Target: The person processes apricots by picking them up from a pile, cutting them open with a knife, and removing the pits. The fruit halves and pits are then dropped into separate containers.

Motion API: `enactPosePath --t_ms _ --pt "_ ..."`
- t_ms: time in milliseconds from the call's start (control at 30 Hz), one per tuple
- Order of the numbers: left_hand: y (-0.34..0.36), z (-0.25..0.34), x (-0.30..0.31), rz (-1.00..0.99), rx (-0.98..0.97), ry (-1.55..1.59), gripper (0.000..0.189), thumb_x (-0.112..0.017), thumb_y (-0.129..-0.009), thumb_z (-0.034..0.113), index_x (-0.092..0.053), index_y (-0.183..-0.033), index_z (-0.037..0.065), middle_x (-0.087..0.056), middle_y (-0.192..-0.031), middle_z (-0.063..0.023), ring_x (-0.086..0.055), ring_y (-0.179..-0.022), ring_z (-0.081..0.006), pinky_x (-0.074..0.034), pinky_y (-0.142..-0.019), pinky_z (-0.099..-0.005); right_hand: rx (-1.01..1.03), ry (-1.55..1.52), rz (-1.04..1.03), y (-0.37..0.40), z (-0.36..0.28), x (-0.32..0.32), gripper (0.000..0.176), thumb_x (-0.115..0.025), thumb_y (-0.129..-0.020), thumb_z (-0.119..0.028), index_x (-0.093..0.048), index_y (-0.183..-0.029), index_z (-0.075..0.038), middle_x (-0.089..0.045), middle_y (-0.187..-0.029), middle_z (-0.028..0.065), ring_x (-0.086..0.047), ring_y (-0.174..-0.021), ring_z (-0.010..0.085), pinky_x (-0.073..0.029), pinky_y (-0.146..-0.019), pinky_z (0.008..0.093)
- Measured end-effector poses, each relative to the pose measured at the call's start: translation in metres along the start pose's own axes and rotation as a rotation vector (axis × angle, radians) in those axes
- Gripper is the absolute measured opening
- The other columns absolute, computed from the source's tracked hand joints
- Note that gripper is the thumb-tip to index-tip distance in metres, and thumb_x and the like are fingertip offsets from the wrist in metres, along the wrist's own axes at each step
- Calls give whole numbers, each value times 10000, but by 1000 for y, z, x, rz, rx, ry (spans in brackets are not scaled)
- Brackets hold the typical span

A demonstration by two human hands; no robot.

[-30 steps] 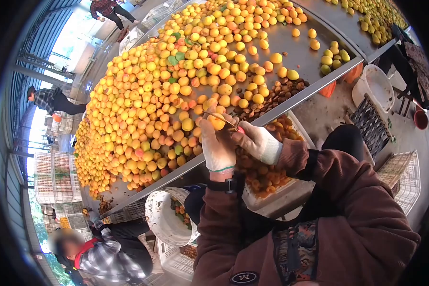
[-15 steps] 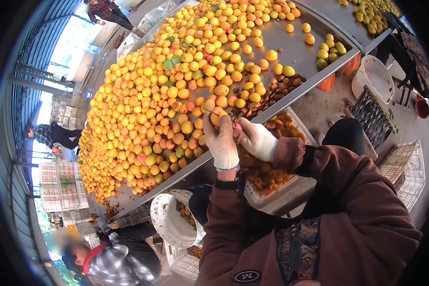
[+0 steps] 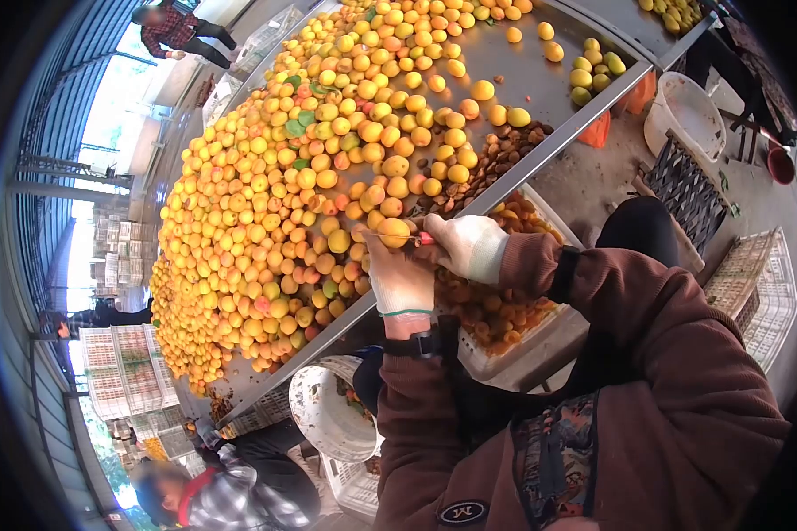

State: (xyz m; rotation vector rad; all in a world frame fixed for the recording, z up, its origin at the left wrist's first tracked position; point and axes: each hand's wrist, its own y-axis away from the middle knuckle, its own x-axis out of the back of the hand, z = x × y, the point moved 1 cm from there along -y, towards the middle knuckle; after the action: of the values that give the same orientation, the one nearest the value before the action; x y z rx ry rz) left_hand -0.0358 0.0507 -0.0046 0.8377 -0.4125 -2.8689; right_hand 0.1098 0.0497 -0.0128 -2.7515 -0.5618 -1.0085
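Note:
Over the near edge of a metal table (image 3: pixel 496 193), both my gloved hands are close together. My left hand (image 3: pixel 400 281) is closed around a yellow-orange fruit (image 3: pixel 393 232). In my right hand (image 3: pixel 466 246) is a small knife with a red handle (image 3: pixel 426 239), its thin blade against the fruit. Many yellow and orange fruits (image 3: pixel 266 203) are heaped on the table beyond my hands. Brown pits (image 3: pixel 496 164) lie along the table's edge. Below my hands, a crate (image 3: pixel 568 232) holds orange fruit pieces (image 3: pixel 496 323).
A white bucket (image 3: pixel 314 403) stands left of my legs. At the right are a white tub (image 3: pixel 673 97), a woven stool (image 3: pixel 682 199) and a plastic crate (image 3: pixel 762 292). A co-worker (image 3: pixel 239 487) sits at the lower left; another person (image 3: pixel 181 34) stands at the upper left.
My hands have shifted slightly left, and the knife's blade and the fruit now show more clearly. The whole view has shifted a little. The person at the upper left appears more fully.

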Motion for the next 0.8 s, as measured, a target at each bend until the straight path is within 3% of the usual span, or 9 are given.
enactPosePath --t_ms 100,167,200,300,367,533,667,733,800 --pt "0 -1 3 -166 -37 -103 229 -605 -945 182 -556 -1071 -3 -634 -980 -90 -627 -862 -202 -532 -749 -304 65 -39 43 -1 6 -5 413 -603 -906 -282 -492 -1221 -41 -659 -831 203 -651 -805 399 -517 -663 455" --pt "14 8 -13 14 -479 -1355 280 -618 -867 -10 -529 -1131 9 -631 -1042 -104 -630 -874 -187 -536 -746 -296 9 -147 12 -1 6 -4 424 -588 -927 -311 -502 -1243 -41 -663 -853 206 -655 -824 394 -522 -681 439" --pt "7 3 -4 10 -484 -1358 280 -618 -867 -10 -529 -1131 9 -631 -1042 -104 -630 -874 -187 -536 -746 -296 -48 -254 -23 -2 5 -4 439 -572 -947 -340 -512 -1264 -42 -667 -874 210 -659 -844 389 -527 -700 423" --pt "-6 -2 5 -108 -498 -860 326 -599 -901 30 -502 -1212 37 -635 -1066 -107 -631 -896 -187 -537 -755 -303 -50 -379 40 -4 8 -14 415 -546 -971 -372 -548 -1197 -24 -667 -888 211 -667 -881 380 -527 -731 400" --pt "-1 0 -8 -128 -135 105 345 -554 -934 38 -471 -1269 30 -646 -1056 -111 -634 -916 -192 -537 -774 -310 -18 -447 96 -7 10 -15 412 -547 -972 -370 -549 -1184 -17 -664 -886 216 -669 -891 376 -526 -737 397" --pt "3 1 -17 -52 -351 -342 368 -536 -1001 233 -461 -1282 7 -643 -1048 -118 -628 -887 -185 -529 -762 -306 8 -496 132 -3 0 -10 397 -532 -977 -366 -532 -1185 -28 -659 -872 226 -666 -877 388 -526 -724 413" --pt "2 -4 -10 -100 -212 -127 473 -500 -1003 421 -488 -1224 3 -646 -1094 -129 -622 -904 -195 -519 -799 -314 -109 -355 32 4 -14 3 389 -504 -976 -373 -455 -1217 -72 -655 -926 229 -630 -922 420 -507 -760 456" --pt "-6 -14 2 -176 -36 5 581 -472 -982 523 -544 -1262 18 -611 -1176 -119 -576 -1062 -223 -462 -949 -358 -99 -209 48 1 -5 -5 401 -517 -964 -366 -433 -1216 -66 -656 -917 222 -635 -899 415 -504 -739 466" --pt "-7 -17 0 -153 -16 30 556 -455 -987 529 -544 -1200 23 -626 -1121 -108 -584 -982 -203 -479 -869 -335 -97 -185 49 1 -3 -5 410 -528 -954 -359 -424 -1214 -59 -658 -908 216 -637 -884 416 -503 -727 471"
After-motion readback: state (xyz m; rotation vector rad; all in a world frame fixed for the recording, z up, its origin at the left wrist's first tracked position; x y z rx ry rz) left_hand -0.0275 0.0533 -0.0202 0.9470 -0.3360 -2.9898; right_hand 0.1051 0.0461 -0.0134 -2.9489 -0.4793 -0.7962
